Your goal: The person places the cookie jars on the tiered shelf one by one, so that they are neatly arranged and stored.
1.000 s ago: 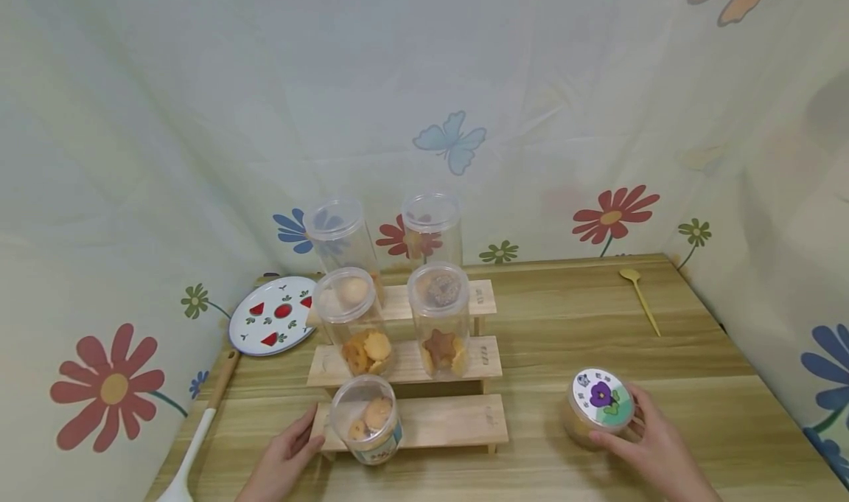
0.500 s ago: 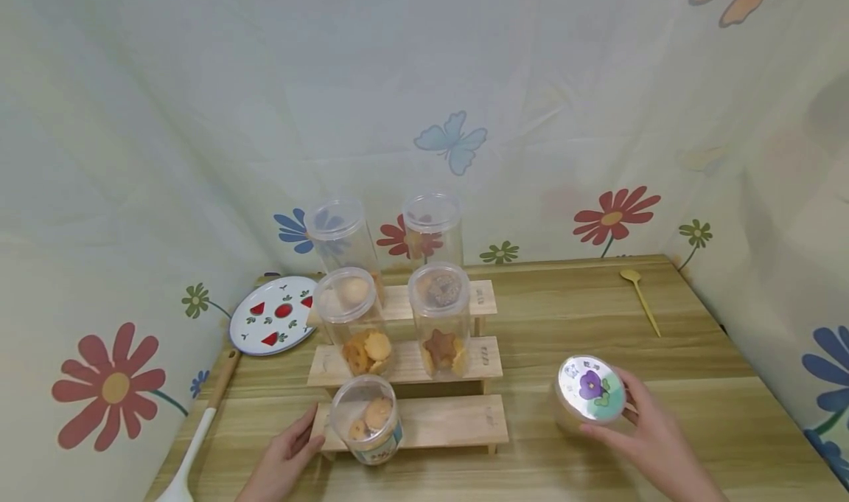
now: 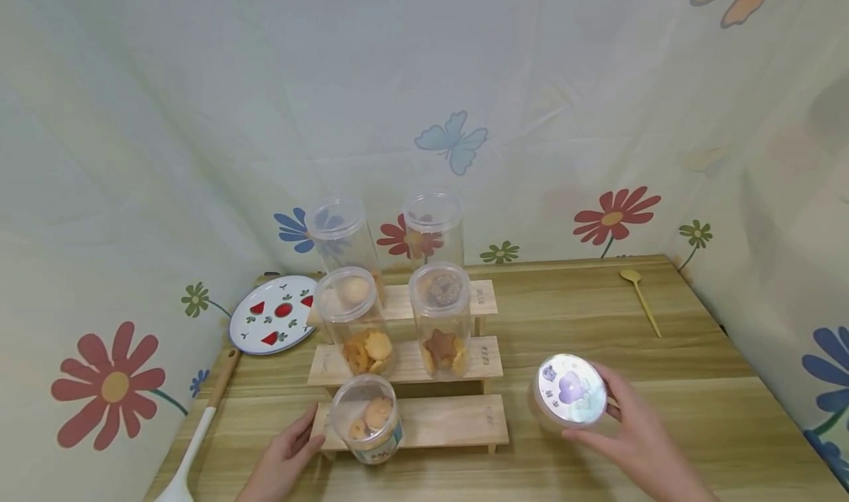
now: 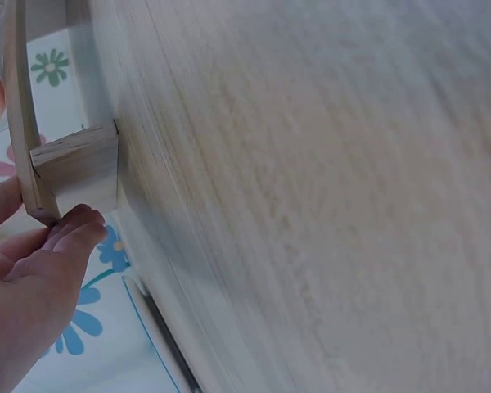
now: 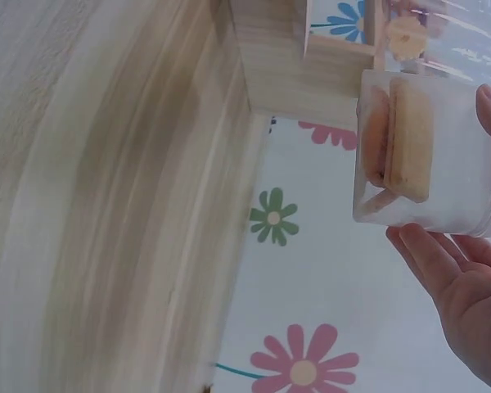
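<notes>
My right hand [image 3: 637,432] grips a short clear jar [image 3: 553,421] by its side, right of the wooden tiered stand [image 3: 458,422]. Its printed lid catches a bright glare. The right wrist view shows cookies [image 5: 411,139] inside the jar, which is held above the tabletop. At the left end of the stand's lowest step, my left hand [image 3: 281,458] pinches the board, thumb on one face and fingers on the other, as the left wrist view shows. Close beside that hand, another short jar [image 3: 368,424] with cookies stands on this step.
Two taller cookie jars, a left one [image 3: 351,318] and a right one [image 3: 441,325], stand on the middle step. Two more tall jars are behind them. A patterned plate [image 3: 273,325] and a white, wooden-handled utensil [image 3: 199,443] lie left; a gold spoon [image 3: 640,299] lies back right.
My right hand has lifted the short jar off the table and carried it left toward the stand. My left hand has stayed at the lowest step.
</notes>
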The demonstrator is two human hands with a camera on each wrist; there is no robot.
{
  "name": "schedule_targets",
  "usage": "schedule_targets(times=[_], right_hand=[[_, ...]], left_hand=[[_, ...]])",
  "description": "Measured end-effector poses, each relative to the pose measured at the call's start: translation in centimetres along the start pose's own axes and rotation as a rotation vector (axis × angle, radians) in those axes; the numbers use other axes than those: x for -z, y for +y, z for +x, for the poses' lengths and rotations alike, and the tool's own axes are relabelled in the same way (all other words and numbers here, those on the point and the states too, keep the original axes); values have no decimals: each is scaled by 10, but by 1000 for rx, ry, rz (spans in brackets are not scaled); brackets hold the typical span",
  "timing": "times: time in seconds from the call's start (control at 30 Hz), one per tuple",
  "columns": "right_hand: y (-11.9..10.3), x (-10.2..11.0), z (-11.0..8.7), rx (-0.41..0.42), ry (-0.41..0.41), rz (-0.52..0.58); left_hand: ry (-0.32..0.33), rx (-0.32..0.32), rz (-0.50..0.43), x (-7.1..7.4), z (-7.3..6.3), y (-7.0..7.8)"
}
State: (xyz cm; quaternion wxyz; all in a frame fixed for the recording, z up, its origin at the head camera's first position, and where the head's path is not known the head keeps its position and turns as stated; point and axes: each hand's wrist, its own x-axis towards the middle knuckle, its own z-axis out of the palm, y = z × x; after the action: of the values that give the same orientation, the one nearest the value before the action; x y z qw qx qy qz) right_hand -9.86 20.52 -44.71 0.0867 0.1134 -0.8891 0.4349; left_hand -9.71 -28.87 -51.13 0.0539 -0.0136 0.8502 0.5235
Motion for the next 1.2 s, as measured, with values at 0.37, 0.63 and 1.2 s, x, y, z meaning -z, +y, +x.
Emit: schedule_targets(times=[0.37,0.63,1.2], right_hand=[[-17,-12,2,-57,-64,107],[-30,-27,7,-89,-116,198],[-50,-59,14,4,-273,308]], left_hand=[[-1,-4,1,-1,1,0],[-2,12,-8,0,2,-2],[3,6,1,0,0,3]])
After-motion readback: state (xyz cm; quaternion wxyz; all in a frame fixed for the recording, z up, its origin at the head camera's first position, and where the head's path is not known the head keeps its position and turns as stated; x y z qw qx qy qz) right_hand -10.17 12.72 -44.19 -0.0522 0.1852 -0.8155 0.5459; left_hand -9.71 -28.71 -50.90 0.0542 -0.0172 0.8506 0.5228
